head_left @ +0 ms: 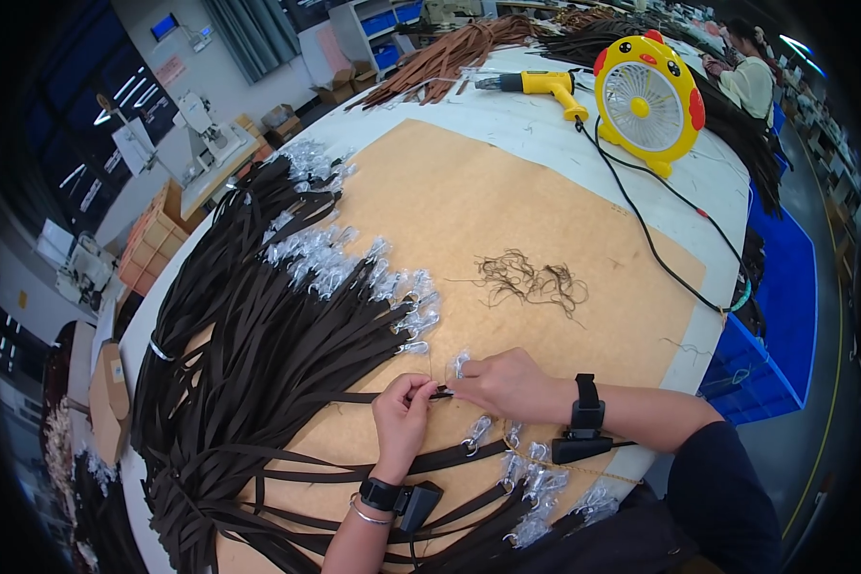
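My left hand (pixel 405 419) is closed, thumb and fingers pinching a narrow black strap (pixel 356 397) near its end. Close against it, the fingertips of my right hand (pixel 509 385) grip the same strap's end. A metal clasp in see-through wrap (pixel 460 363) shows just above my right fingers. What exactly lies between the fingertips is too small to tell. More black straps (pixel 258 330) with wrapped clasps (pixel 320 263) lie bundled to the left. Other strap ends with wrapped clasps (pixel 543 481) lie below my hands.
Brown paper (pixel 430 182) covers much of the white table (pixel 521 124). A pile of dark thread scraps (pixel 531 280) lies beyond my hands. A yellow heat gun (pixel 545 84) and a chick-shaped fan (pixel 649 103) stand farther back. Blue bins (pixel 765 368) are at right; another person (pixel 746 77) sits far right.
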The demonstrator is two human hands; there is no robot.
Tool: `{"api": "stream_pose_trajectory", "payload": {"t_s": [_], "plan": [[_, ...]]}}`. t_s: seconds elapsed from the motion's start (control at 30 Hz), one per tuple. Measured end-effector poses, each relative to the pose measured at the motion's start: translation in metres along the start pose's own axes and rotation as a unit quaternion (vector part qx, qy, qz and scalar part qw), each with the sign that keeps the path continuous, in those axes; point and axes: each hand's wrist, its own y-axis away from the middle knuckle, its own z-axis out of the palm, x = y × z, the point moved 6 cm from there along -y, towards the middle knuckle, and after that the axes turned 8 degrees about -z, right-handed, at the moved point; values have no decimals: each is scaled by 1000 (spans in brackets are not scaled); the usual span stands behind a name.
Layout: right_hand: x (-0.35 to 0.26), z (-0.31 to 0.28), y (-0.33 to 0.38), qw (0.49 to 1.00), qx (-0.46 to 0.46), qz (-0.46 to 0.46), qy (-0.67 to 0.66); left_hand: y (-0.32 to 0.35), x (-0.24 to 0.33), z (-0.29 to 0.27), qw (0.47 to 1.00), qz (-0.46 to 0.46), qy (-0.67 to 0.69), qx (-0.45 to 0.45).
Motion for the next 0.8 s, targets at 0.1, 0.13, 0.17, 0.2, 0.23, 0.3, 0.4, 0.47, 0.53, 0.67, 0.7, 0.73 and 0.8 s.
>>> {"api": "stream_pose_trajectory", "payload": {"t_s": [0.1, 0.13, 0.17, 0.2, 0.23, 0.3, 0.4, 0.47, 0.53, 0.67, 0.7, 0.73, 0.8], "plan": [[6, -4, 2, 1000, 2, 23, -17, -3, 4, 0, 1000, 5, 30, 4], [9, -7, 3, 996, 9, 54, -63, -1, 12, -3, 997, 60, -46, 29], [14, -9, 3, 990, 15, 86, -109, 0, 19, -5, 985, 114, -120, 55], [15, -8, 1, 990, 15, 83, -109, -2, 20, -8, 984, 114, -121, 57], [16, -6, 1, 990, -8, 93, -108, -1, 30, -8, 960, 195, -188, 77], [20, -3, 3, 988, -31, 105, -106, 4, 39, -4, 924, 273, -251, 95], [26, 0, 3, 989, -34, 107, -94, 5, 42, -3, 910, 274, -298, 89], [28, -1, 4, 973, -11, 131, -189, 3, 36, -5, 952, 196, -227, 66], [35, 0, 4, 964, -65, 155, -204, 5, 44, -3, 945, 187, -257, 77], [38, 2, 9, 966, -90, 200, -135, -1, 41, 5, 922, 178, -339, 55], [36, 1, 8, 966, -91, 199, -135, -3, 40, 5, 922, 177, -339, 55], [32, -7, 5, 963, -54, 208, -162, -4, 38, 4, 932, 179, -309, 58], [30, -10, 4, 958, -18, 215, -189, -5, 38, 0, 942, 179, -278, 61]]}}
